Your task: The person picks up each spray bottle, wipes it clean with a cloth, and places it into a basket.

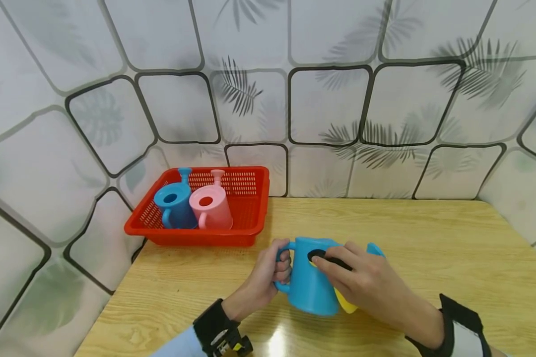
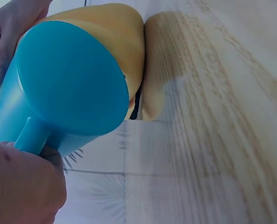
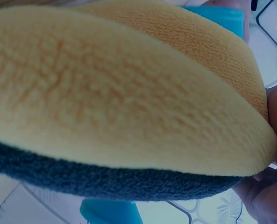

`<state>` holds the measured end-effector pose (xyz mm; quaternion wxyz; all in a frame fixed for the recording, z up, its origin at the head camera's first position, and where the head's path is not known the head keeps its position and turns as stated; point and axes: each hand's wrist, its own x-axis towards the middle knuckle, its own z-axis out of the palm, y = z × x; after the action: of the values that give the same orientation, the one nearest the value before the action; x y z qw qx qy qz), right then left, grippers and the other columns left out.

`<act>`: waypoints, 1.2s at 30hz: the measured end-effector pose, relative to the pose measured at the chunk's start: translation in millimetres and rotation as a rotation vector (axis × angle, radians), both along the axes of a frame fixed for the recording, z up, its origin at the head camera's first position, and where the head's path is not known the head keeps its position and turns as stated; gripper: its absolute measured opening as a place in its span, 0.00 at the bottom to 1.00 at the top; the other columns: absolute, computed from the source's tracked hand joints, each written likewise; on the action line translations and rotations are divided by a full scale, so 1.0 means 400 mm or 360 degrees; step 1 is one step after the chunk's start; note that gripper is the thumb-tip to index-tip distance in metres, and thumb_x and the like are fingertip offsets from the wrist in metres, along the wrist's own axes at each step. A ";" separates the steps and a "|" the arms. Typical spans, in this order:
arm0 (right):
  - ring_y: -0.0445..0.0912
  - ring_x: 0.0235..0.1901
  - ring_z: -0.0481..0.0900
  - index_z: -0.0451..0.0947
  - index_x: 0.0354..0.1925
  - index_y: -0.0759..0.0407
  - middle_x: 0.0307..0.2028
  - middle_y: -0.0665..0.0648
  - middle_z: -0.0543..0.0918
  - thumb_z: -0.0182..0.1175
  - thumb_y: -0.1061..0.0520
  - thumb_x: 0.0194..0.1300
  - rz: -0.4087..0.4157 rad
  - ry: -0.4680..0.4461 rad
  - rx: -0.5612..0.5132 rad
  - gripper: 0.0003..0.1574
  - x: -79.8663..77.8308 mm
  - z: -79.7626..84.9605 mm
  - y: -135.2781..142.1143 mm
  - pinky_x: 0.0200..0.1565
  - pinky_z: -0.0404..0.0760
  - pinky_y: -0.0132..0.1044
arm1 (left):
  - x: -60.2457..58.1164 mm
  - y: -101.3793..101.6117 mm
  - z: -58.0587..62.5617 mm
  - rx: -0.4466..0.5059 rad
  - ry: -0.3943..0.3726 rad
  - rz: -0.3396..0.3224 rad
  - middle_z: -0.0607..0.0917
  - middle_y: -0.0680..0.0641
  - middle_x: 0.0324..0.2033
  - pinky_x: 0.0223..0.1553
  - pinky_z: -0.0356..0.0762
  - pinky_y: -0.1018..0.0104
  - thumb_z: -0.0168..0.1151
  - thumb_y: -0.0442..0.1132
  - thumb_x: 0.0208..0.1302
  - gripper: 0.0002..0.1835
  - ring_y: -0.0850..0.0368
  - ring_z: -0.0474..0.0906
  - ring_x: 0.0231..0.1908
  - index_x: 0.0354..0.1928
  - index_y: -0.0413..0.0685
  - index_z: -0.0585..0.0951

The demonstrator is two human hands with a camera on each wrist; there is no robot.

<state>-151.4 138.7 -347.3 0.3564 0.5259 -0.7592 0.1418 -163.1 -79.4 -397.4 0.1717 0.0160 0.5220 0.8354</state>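
A blue watering can (image 1: pixel 311 295) is held above the wooden table, its spout (image 1: pixel 375 249) pointing right in the head view. My left hand (image 1: pixel 265 272) grips its handle, fingers curled round it. A fleecy yellow and black cloth (image 3: pixel 129 102) is in my right hand (image 1: pixel 367 277), pinched against the can's side. That hand hides much of the cloth and the far side of the can in the head view. In the left wrist view the can's round base (image 2: pixel 73 79) faces the camera, with the yellow cloth (image 2: pixel 124 32) behind it.
A red plastic basket (image 1: pixel 196 240) stands at the back left of the table (image 1: pixel 429 238). Inside it are a smaller blue watering can (image 1: pixel 183 216) and a pink watering can (image 1: pixel 217 213). A patterned wall covering (image 1: pixel 321 109) rises behind the table and along its sides.
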 end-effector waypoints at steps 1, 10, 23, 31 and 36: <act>0.47 0.27 0.75 0.85 0.45 0.59 0.35 0.56 0.83 0.39 0.51 0.78 0.0024 0.0023 -0.0014 0.27 0.003 -0.002 -0.004 0.24 0.82 0.37 | -0.001 -0.001 0.000 0.0009 0.0000 0.0003 0.58 0.59 0.08 0.15 0.55 0.75 0.50 0.48 0.70 0.21 0.66 0.54 0.09 0.19 0.51 0.62; 0.43 0.27 0.75 0.84 0.43 0.56 0.34 0.52 0.83 0.48 0.55 0.74 0.0246 -0.0031 0.0055 0.17 0.028 -0.033 -0.016 0.24 0.82 0.31 | -0.009 -0.017 0.001 0.0042 0.0016 0.0025 0.58 0.58 0.08 0.15 0.55 0.74 0.49 0.49 0.71 0.21 0.64 0.54 0.09 0.19 0.51 0.62; 0.42 0.30 0.74 0.83 0.46 0.53 0.38 0.48 0.84 0.68 0.57 0.58 0.0411 -0.0076 0.0259 0.15 0.046 -0.066 -0.017 0.30 0.80 0.30 | -0.018 -0.038 0.007 0.0056 0.0011 0.0058 0.58 0.58 0.08 0.15 0.56 0.75 0.47 0.48 0.72 0.22 0.64 0.54 0.09 0.17 0.52 0.62; 0.41 0.31 0.76 0.82 0.47 0.52 0.39 0.48 0.84 0.66 0.55 0.62 0.0414 -0.0083 0.0277 0.14 0.050 -0.063 -0.011 0.32 0.83 0.30 | -0.017 -0.043 0.008 0.0058 -0.0017 0.0081 0.58 0.58 0.07 0.14 0.55 0.75 0.48 0.48 0.71 0.22 0.64 0.53 0.09 0.16 0.53 0.62; 0.42 0.33 0.76 0.81 0.49 0.53 0.41 0.50 0.85 0.71 0.55 0.56 0.0397 -0.0113 0.0296 0.22 0.044 -0.056 -0.004 0.34 0.84 0.31 | -0.015 -0.045 0.004 0.0063 0.0002 0.0053 0.58 0.58 0.08 0.14 0.56 0.75 0.47 0.48 0.71 0.22 0.64 0.54 0.09 0.16 0.52 0.63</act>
<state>-133.8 137.3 -369.8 0.2589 0.6414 -0.7100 0.1325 -169.0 -97.3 -395.9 0.1569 0.0112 0.5056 0.8483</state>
